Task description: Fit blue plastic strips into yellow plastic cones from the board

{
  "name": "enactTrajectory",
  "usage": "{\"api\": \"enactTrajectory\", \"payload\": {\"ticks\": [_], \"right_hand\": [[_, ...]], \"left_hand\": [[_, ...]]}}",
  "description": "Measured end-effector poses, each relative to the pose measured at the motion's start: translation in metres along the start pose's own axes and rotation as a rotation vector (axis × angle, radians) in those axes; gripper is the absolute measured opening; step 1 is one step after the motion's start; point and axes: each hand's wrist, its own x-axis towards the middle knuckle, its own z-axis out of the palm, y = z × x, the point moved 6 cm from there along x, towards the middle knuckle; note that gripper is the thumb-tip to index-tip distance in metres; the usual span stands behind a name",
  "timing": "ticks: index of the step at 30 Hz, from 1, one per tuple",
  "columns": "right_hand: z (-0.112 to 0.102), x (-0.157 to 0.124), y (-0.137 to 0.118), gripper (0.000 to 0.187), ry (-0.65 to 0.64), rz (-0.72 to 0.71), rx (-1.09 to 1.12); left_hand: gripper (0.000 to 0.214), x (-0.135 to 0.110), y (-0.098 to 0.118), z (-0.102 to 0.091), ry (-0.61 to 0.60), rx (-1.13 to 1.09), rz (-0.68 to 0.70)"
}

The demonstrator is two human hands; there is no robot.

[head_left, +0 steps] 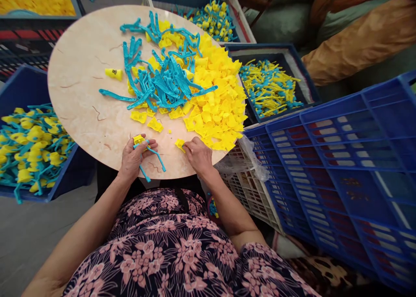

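Note:
On the round beige table [78, 80] lies a heap of small yellow plastic pieces [217, 93] and a tangle of blue plastic strips [165, 82]. My left hand [133, 158] is closed on a blue strip with a yellow piece fitted at its top [140, 140], near the table's front edge. My right hand [198, 154] pinches a single yellow piece [180, 144] just beside the heap's near edge. A few loose yellow pieces [155, 124] lie between the hands and the pile.
A blue crate [19, 93] at the left holds joined blue-and-yellow parts [32, 145]. Two more bins with such parts stand behind the table [216, 20] and at its right [269, 87]. Empty blue crates [341, 167] and a white one [250, 193] are stacked at the right.

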Motion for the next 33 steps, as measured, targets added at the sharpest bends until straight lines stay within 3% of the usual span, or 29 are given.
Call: {"api": "enactTrajectory", "payload": {"ticks": [6,11,14,16,18,20,23,27,30,33], "right_hand": [[-0.001,0.008,-0.007,0.018,-0.064,-0.007,-0.047],[-0.003,0.01,0.007,0.009,0.004,-0.038,0.384],[-0.015,0.003,0.027,0.015,-0.015,-0.064,0.619],[-0.027,-0.006,0.041,0.014,-0.105,-0.071,0.524],[-0.039,-0.017,0.057,0.007,-0.191,-0.033,0.179],[-0.055,-0.024,0.066,0.009,-0.167,0.038,-0.117],[-0.06,-0.022,0.042,0.017,-0.057,-0.071,-0.174],[-0.025,-0.002,-0.01,0.033,-0.075,-0.311,-0.036],[-0.002,0.014,-0.02,0.024,-0.126,-0.306,0.081],[0.002,0.021,-0.016,0.022,-0.175,-0.277,0.317]], "left_hand": [[0.046,0.001,-0.001,-0.001,-0.006,0.003,0.005],[0.046,0.002,-0.002,-0.001,-0.012,-0.015,-0.012],[0.047,0.001,-0.001,0.0,-0.018,-0.018,-0.011],[0.046,0.001,-0.001,0.0,-0.02,-0.011,-0.011],[0.046,0.001,0.0,0.0,-0.025,-0.007,-0.013],[0.046,0.001,0.0,0.0,-0.035,-0.001,-0.011],[0.045,0.001,-0.001,0.0,-0.036,0.006,-0.009],[0.043,0.003,-0.002,-0.001,-0.026,0.003,-0.019],[0.042,0.004,-0.003,-0.002,-0.032,-0.007,-0.04],[0.043,0.004,-0.004,-0.001,-0.053,-0.023,-0.052]]}}
